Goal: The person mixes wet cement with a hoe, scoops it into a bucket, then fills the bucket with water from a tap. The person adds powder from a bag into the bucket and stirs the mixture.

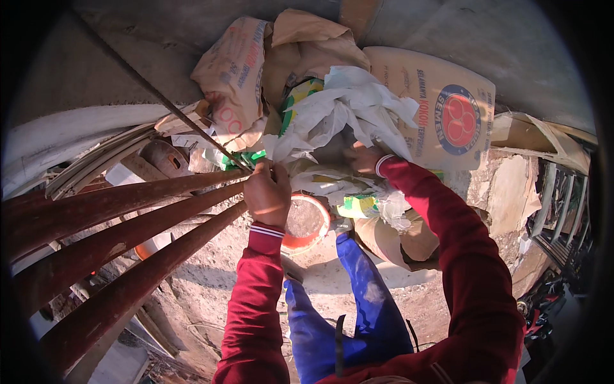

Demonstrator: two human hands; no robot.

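A crumpled, torn white sack liner [348, 105] spreads in front of me, over a pile of brown paper sacks. My left hand [268, 192] is closed, its thumb and fingers pinched on the liner's left edge. My right hand [364, 158] reaches in below the liner's right part; its fingers are bent, shadowed and partly hidden, so their grip does not show. Beside the liner, a green and yellow bag [297, 102] peeks out. A large printed brown cement sack [441, 109] leans at the right.
Several dark red pipes [128, 224] slant in from the left, close to my left hand. A thin metal rod [153, 89] crosses above them. An orange-rimmed bucket [323, 233] holding grey material stands near my feet. Crumpled brown paper [396, 243] lies right of it. Metal slats [556, 198] stand far right.
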